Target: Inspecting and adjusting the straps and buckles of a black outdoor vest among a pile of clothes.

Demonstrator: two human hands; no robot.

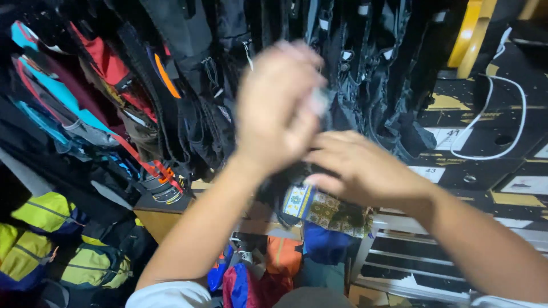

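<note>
While the head view looks down, the left hand [278, 108] is closed, blurred, on a dark fabric item [285, 194] whose patterned cloth panel [319, 208] hangs below; the right hand [365, 171] pinches its edge. Judged soft, light; grip the hem. Hanging dark bags [365, 80] fill the rack; contents hidden.

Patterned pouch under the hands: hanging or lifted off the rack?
Cannot tell. The patterned pouch sits under the right hand; its top is hidden.
</note>
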